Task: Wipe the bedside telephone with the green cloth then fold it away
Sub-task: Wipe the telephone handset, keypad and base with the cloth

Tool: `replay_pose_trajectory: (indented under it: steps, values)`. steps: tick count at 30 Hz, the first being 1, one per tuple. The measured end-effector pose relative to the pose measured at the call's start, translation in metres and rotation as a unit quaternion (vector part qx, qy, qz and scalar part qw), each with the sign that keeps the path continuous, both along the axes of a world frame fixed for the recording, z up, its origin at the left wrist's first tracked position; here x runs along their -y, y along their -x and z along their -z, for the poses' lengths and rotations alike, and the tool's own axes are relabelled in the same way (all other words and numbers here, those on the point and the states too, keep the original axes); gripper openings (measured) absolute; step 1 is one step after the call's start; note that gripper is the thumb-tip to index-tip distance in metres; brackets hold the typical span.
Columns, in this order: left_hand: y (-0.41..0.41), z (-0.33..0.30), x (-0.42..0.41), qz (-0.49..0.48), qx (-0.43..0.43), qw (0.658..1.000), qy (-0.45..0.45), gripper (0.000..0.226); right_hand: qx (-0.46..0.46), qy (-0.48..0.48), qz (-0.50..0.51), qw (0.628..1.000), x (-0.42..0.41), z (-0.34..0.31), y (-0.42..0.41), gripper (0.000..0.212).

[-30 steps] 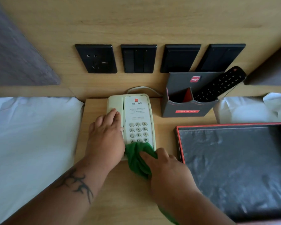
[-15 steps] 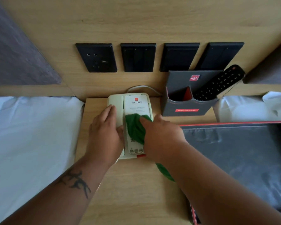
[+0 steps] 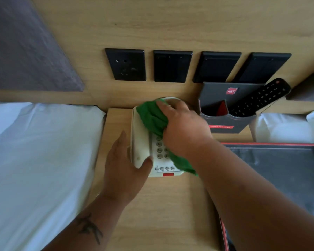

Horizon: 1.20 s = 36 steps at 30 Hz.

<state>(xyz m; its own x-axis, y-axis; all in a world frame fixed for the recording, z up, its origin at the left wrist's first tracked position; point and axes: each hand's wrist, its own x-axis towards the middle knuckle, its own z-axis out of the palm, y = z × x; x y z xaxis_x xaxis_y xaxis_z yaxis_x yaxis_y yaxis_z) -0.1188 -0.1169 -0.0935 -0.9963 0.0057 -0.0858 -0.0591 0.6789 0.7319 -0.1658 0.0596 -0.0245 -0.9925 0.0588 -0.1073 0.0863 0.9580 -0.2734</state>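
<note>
Head view: we see phone (image 3: 149,151) on worktop (image 3: 161,211), long axis running away from us toward wall. Our right hand (image 3: 185,129) at far end, fingers closed on cloth (image 3: 152,117), pressing it on phone top; cloth tail trails down right side. Our left hand (image 3: 123,165) nearer us, fingers wrapped round handset, near-left edge, bracing. We judge next stroke runs back along axis toward us; unwiped keypad lies nearer than cloth.

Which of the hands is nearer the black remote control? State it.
Right. The right hand presses the green cloth just left of the black remote control's holder; the left hand grips the cream telephone, farther away.
</note>
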Motion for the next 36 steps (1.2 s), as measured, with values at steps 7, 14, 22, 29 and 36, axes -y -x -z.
replay_pose_trajectory:
  steps: [7,14,22,29,36]
  values:
    - [-0.02,0.019,0.019,0.051,0.046,0.996,0.058,0.093,0.009,-0.096,-0.13,0.987,0.018,-0.002,0.038,0.078]
    - [-0.021,0.026,0.021,0.067,0.004,0.991,0.118,0.068,0.042,-0.099,-0.217,0.97,0.02,0.002,0.019,0.078]
    - [-0.022,0.023,0.022,0.025,-0.001,0.993,0.111,0.061,0.046,-0.069,-0.231,0.97,0.018,0.01,-0.026,0.073]
    - [-0.019,0.014,0.028,0.049,0.025,0.991,0.118,0.081,0.049,-0.079,-0.237,0.967,0.019,0.013,-0.054,0.068]
    - [-0.021,0.015,0.055,0.132,0.036,0.987,0.087,0.075,0.071,-0.077,-0.237,0.966,0.019,0.021,-0.077,0.067]
